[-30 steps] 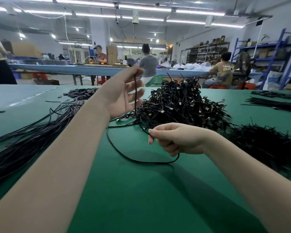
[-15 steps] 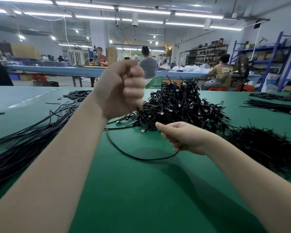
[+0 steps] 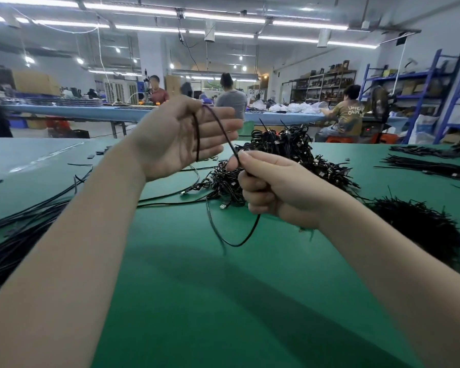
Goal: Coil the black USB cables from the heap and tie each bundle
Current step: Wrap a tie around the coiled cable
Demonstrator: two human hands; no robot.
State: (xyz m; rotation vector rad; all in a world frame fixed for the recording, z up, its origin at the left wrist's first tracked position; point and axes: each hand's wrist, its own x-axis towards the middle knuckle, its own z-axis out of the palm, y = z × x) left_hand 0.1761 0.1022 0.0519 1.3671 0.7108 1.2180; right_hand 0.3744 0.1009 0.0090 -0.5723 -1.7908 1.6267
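Note:
My left hand (image 3: 182,138) is raised with the palm facing me and the fingers spread, and a black USB cable (image 3: 218,123) loops around it. From the top of that hand the cable runs down to my right hand (image 3: 271,188), which pinches it in a closed fist. Below the fist the cable hangs in a slack loop (image 3: 234,241) over the green table (image 3: 223,301). Its USB plug (image 3: 224,205) lies on the table just left of my right hand. Behind my hands sits the heap of tangled black cables (image 3: 290,152).
Long straight black cables (image 3: 19,232) lie along the left side. A pile of black ties (image 3: 420,227) sits at the right, with more cable bundles (image 3: 430,168) farther right. Other people work at a blue bench (image 3: 91,112) behind; shelving stands at the back right.
My left hand has opened from a fist, showing the cable wrapped around it. My right hand has risen toward it with the cable, and the slack loop on the table has shrunk.

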